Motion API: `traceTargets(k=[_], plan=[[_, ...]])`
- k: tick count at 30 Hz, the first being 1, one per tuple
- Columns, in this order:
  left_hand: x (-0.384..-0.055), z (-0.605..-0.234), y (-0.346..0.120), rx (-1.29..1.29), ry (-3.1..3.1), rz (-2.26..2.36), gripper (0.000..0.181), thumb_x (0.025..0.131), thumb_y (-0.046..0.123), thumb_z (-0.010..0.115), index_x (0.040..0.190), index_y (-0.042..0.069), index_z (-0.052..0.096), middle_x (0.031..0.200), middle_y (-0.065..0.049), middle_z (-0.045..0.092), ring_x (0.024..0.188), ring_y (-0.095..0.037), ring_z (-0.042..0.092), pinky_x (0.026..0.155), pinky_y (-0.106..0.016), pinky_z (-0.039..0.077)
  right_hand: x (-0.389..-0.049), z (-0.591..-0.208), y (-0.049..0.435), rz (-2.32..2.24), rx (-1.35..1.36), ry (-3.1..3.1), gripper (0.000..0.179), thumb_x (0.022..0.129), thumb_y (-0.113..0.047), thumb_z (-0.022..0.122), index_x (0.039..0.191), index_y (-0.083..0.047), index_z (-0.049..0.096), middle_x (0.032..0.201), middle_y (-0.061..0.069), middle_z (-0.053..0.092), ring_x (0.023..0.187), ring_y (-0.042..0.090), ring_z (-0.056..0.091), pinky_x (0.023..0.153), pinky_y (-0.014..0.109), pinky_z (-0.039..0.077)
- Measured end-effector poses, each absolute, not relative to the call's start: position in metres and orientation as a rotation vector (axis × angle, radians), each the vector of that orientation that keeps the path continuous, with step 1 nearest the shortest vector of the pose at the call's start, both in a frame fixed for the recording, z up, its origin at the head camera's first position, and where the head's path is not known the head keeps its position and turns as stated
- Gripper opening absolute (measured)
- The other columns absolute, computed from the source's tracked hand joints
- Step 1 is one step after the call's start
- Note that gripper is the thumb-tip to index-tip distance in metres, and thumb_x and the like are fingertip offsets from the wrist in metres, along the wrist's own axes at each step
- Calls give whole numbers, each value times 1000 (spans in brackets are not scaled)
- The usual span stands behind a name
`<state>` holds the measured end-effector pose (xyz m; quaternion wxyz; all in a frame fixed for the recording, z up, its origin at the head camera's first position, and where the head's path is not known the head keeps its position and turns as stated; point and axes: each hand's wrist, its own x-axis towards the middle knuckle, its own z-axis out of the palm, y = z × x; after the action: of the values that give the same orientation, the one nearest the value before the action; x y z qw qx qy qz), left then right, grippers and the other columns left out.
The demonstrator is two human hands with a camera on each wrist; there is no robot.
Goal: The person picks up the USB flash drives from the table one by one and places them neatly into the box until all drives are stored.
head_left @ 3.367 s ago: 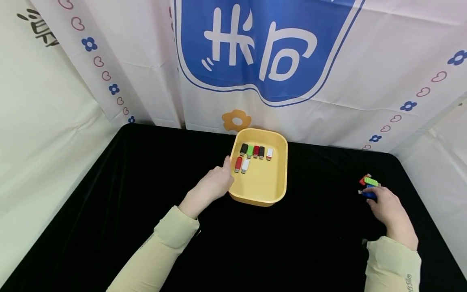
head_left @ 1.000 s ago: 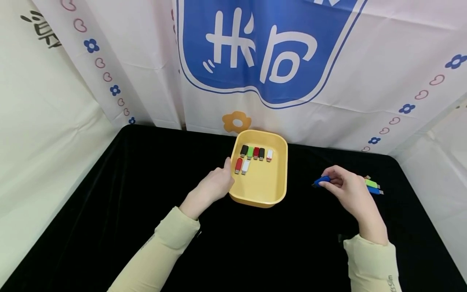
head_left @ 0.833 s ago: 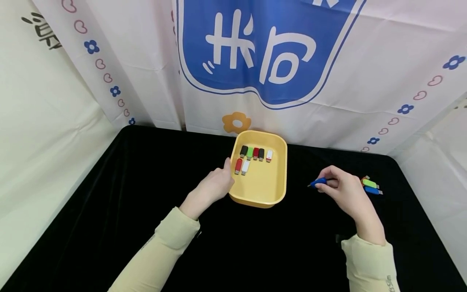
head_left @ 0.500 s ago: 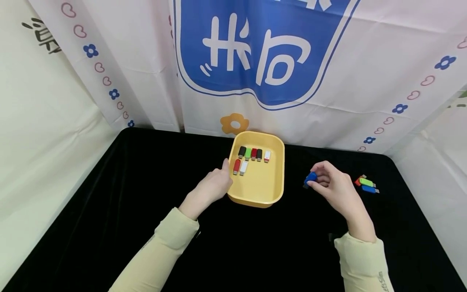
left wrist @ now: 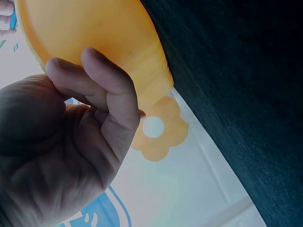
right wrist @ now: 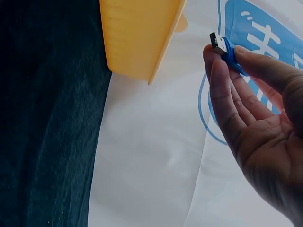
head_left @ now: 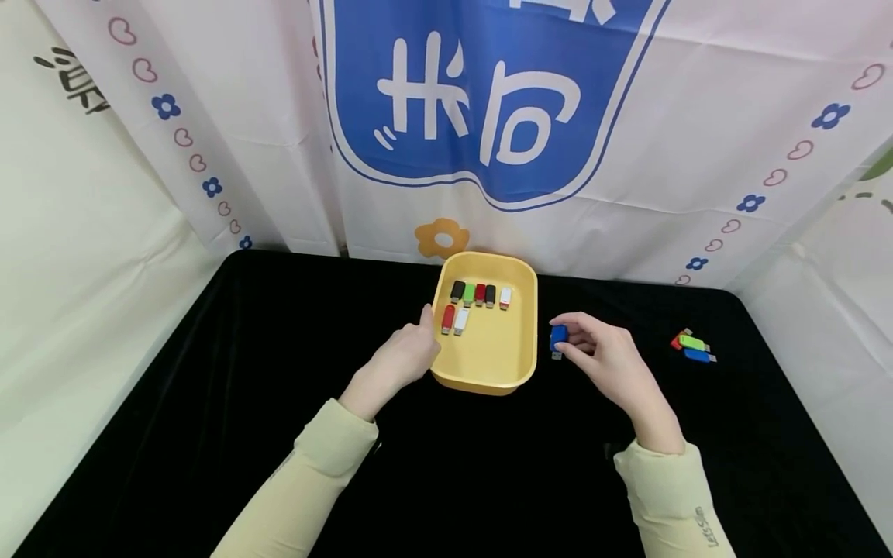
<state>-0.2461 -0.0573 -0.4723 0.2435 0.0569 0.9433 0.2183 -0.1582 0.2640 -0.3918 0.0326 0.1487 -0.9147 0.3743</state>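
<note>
A blue USB stick (head_left: pixel 559 338) is pinched between the thumb and fingers of my right hand (head_left: pixel 614 364), just right of the yellow tray (head_left: pixel 486 380). In the head view its metal plug points toward me; the right wrist view shows the plug (right wrist: pixel 218 43) past the fingertips. My left hand (head_left: pixel 401 356) holds the tray's left rim, and the left wrist view has its curled fingers against the outer wall. Inside the tray, several USB sticks form a back row, with a red stick (head_left: pixel 448 319) and a white stick (head_left: pixel 461 321) in front.
At the table's right lie three more USB sticks close together: a red one (head_left: pixel 677 341), a green one (head_left: pixel 691 342) and a blue one (head_left: pixel 696 356). Black cloth (head_left: pixel 488 480) covers the table. A printed white curtain (head_left: pixel 614 232) hangs right behind the tray.
My right hand has picked the blue stick from the pile at the right and carried it left to the tray's side, turning its plug toward me. The left hand stays at the rim.
</note>
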Motion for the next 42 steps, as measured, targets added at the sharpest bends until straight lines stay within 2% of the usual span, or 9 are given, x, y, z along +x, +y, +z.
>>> traceTargets(k=[9, 18, 21, 33, 42], plan=[[-246, -476, -59, 191, 2597, 600, 85, 124, 21, 50, 188, 1, -2, 77, -5, 72, 53, -12, 57, 47, -24, 45, -161, -395, 258, 1182, 432, -2826, 36, 107, 4, 82, 142, 6, 75, 124, 26, 84, 106, 35, 84, 92, 46, 73], [-237, -479, -58, 200, 2626, 579, 85, 124, 21, 52, 187, -1, 0, 76, -3, 69, 53, -12, 55, 47, -25, 43, -158, -404, 250, 1337, 358, -2770, 36, 105, 5, 84, 139, 9, 72, 120, 26, 83, 106, 35, 85, 91, 30, 71], [-235, -480, -58, 206, 2636, 581, 85, 123, 20, 53, 187, -2, 1, 75, -3, 68, 53, -12, 54, 48, -25, 42, -157, -406, 247, 1357, 360, -2760, 34, 105, 5, 84, 137, 8, 72, 120, 26, 82, 105, 35, 86, 90, 28, 71], [-227, -474, -57, 210, 2647, 612, 83, 122, 17, 54, 186, -6, 5, 72, -4, 66, 52, -12, 52, 47, -24, 39, -162, -418, 229, 1419, 374, -2814, 31, 106, 6, 82, 135, 10, 72, 122, 25, 82, 108, 36, 87, 94, 37, 73], [-236, -480, -58, 234, 2671, 615, 85, 121, 16, 56, 186, -5, 5, 71, -2, 66, 51, -11, 52, 46, -23, 40, -200, -420, 220, 1382, 465, -2880, 25, 106, 5, 82, 129, 5, 73, 121, 25, 83, 106, 36, 88, 90, 41, 74]])
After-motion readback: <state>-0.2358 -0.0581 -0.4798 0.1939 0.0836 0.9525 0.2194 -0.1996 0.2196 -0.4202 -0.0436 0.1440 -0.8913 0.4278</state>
